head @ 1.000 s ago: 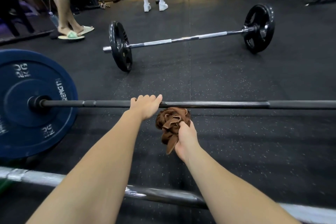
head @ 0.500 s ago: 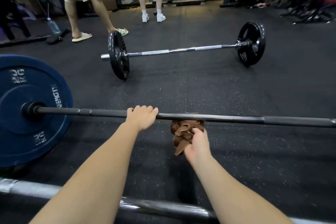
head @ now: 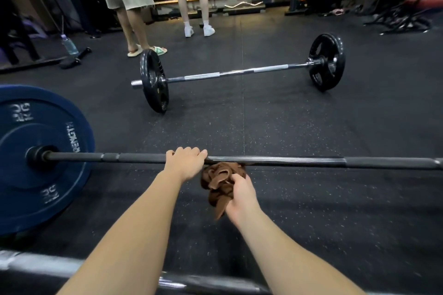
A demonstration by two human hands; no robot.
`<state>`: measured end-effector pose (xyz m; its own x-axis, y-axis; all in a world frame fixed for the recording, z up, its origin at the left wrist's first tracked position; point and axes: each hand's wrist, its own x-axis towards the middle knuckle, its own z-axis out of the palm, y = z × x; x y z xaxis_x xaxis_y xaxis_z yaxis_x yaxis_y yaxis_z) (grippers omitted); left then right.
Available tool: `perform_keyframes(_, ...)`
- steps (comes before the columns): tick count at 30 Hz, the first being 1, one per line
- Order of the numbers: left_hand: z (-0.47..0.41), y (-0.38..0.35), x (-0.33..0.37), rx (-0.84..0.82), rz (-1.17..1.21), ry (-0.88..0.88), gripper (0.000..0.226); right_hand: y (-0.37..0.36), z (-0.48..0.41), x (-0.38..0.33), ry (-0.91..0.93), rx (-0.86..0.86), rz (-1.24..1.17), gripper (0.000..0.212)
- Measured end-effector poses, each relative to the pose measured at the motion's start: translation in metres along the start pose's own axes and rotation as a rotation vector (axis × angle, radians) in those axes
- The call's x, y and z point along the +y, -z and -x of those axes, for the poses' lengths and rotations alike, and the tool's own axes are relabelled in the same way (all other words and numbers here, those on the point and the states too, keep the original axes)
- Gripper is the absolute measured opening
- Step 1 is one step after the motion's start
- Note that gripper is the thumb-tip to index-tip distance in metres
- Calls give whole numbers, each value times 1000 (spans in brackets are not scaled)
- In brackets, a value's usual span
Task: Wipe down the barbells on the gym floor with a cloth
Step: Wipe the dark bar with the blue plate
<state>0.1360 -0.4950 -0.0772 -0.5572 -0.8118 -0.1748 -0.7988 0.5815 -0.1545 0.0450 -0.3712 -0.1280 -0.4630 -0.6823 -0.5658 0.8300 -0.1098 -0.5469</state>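
Cloth [head: 221, 182] slid back left along the near barbell [head: 287, 161] since half a second ago, now just beside the left hand [head: 185, 163]. Black floor [head: 311, 127] carries both barbells. Blue plate [head: 36, 175] on near barbell's left end; far barbell [head: 239, 72] well behind. Left hand wraps the shaft. Right hand [head: 241, 195] grips the bunched brown cloth, which touches the shaft's underside.
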Motion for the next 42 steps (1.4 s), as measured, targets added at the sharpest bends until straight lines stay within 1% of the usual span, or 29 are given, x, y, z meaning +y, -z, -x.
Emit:
perform_keyframes(3, 2, 2, 1, -12, 26, 3, 34, 23, -11, -23, 48, 112, -37, 28)
perform_keyframes(5, 2, 0, 2, 6, 30, 9, 34, 35, -16, -36, 35, 132, -62, 28)
perform_keyframes(8, 1, -2, 3, 20, 28, 32, 35, 39, -23, -32, -24, 118, -102, 29)
perform_keyframes(11, -1, -3, 4, 24, 44, 44, 34, 28, -18, -16, -72, 84, -112, 35)
perform_keyframes(15, -2, -4, 4, 29, 36, 43, 35, 13, -4, -2, -84, -3, -62, 30)
perform_keyframes(18, 0, -4, 3, 36, 42, 39, 36, 9, -6, 1, -45, 9, -28, 32)
perform_keyframes(20, 1, -3, 4, 37, 74, 49, 34, 14, -11, -8, 3, 52, -19, 32)
perform_keyframes(22, 1, -2, 3, 27, 83, 50, 33, 27, -16, -27, 39, 103, -51, 29)
perform_keyframes(24, 2, -2, 4, 15, 78, 49, 33, 43, -18, -49, 63, 117, -97, 29)
perform_keyframes(27, 2, -4, 4, 39, 127, 75, 33, 67, -20, -73, 67, 91, -118, 31)
perform_keyframes(29, 0, -8, 4, 64, 166, 87, 33, 72, -26, -73, 60, 57, -131, 40)
perform_keyframes(30, -2, -11, 5, 71, 175, 104, 37, 71, -29, -70, 46, 49, -142, 44)
perform_keyframes(31, -2, -15, 6, 79, 161, 119, 44, 68, -29, -65, 33, 49, -148, 44)
perform_keyframes(33, 1, -23, 9, 120, 126, 150, 69, 62, -30, -57, 16, 93, -140, 38)
perform_keyframes(34, 3, -25, 10, 129, 115, 162, 79, 60, -30, -54, 16, 121, -132, 35)
perform_keyframes(35, 4, -25, 13, 125, 113, 174, 83, 59, -31, -52, 17, 137, -128, 34)
perform_keyframes(37, 4, -20, 17, 94, 171, 218, 79, 62, -33, -53, 18, 137, -115, 32)
perform_keyframes(39, 0, -9, 19, 47, 212, 257, 64, 66, -35, -55, 23, 122, -118, 32)
perform_keyframes(40, -2, -3, 22, 38, 212, 247, 55, 66, -36, -56, 28, 121, -117, 31)
perform_keyframes(42, -10, 11, 37, 88, 215, 151, 45, 66, -35, -57, 42, 127, -106, 31)
